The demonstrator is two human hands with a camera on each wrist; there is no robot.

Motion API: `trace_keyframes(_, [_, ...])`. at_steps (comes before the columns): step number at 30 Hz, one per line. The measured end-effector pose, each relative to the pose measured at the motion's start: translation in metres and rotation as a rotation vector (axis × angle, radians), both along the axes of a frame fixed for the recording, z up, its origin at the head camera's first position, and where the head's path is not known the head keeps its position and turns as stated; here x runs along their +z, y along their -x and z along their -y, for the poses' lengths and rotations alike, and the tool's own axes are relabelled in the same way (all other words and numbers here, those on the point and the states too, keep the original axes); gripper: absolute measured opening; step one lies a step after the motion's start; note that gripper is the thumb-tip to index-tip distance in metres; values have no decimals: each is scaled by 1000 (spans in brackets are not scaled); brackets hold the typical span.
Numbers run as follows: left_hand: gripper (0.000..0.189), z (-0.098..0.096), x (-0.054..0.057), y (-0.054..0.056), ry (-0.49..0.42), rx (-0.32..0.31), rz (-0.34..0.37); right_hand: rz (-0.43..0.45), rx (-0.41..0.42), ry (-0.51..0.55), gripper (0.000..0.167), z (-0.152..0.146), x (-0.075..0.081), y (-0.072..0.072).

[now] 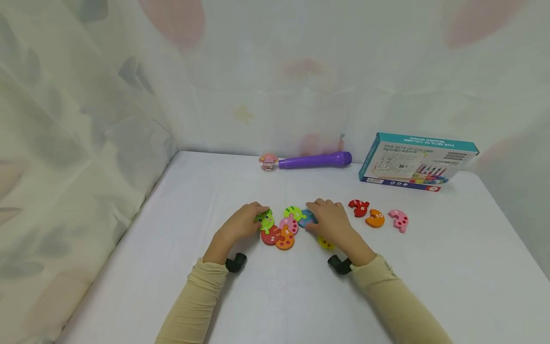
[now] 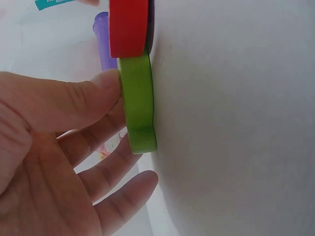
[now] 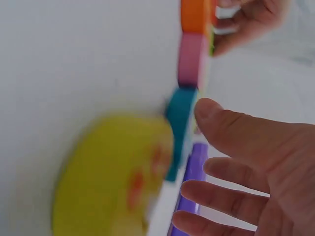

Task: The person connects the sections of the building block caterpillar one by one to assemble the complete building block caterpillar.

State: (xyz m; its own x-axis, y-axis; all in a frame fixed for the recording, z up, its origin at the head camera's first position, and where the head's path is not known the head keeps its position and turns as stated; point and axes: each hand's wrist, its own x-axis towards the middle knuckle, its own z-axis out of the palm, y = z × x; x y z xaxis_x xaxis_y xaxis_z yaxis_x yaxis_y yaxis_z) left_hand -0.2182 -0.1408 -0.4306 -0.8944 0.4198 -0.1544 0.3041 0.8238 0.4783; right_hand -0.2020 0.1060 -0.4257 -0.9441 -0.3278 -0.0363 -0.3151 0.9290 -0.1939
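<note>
My left hand [image 1: 239, 222] pinches the green caterpillar-head puzzle piece [image 1: 266, 221] between thumb and fingers. This piece joins a curved chain: red piece 2 [image 1: 269, 236], orange piece 3 [image 1: 285, 240], pink piece 4 [image 1: 289, 225], then a striped green piece [image 1: 292, 212]. At the chain's right end, my right hand [image 1: 337, 227] holds a blue puzzle piece [image 1: 306, 219], with thumb and forefinger at its edges. A yellow puzzle piece [image 1: 325, 243] with red dots lies under the right hand, partly hidden; it looms large and blurred in the right wrist view.
Loose on the right lie red piece 8 [image 1: 359, 208], orange piece 10 [image 1: 375, 219] and a pink dotted piece [image 1: 399, 220]. Behind stand a small pink figurine [image 1: 268, 162] and a box [image 1: 417, 162], with a purple toy microphone [image 1: 315, 161] lying between them.
</note>
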Motion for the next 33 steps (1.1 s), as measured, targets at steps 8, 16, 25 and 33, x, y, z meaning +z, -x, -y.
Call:
trace_keyframes(8, [46, 0, 2, -1, 8, 3, 8, 0, -104, 44, 58, -33, 12, -12])
trace_keyframes(16, [46, 0, 1, -1, 13, 4, -3, 4, -111, -11, 51, -46, 4, -30])
trace_keyframes(25, [46, 0, -2, -1, 15, 3, -9, 16, -95, -71, 59, -43, -2, -42])
trace_keyframes(33, [45, 0, -1, -1, 15, -4, -14, 84, -129, -74, 62, -28, -6, -46])
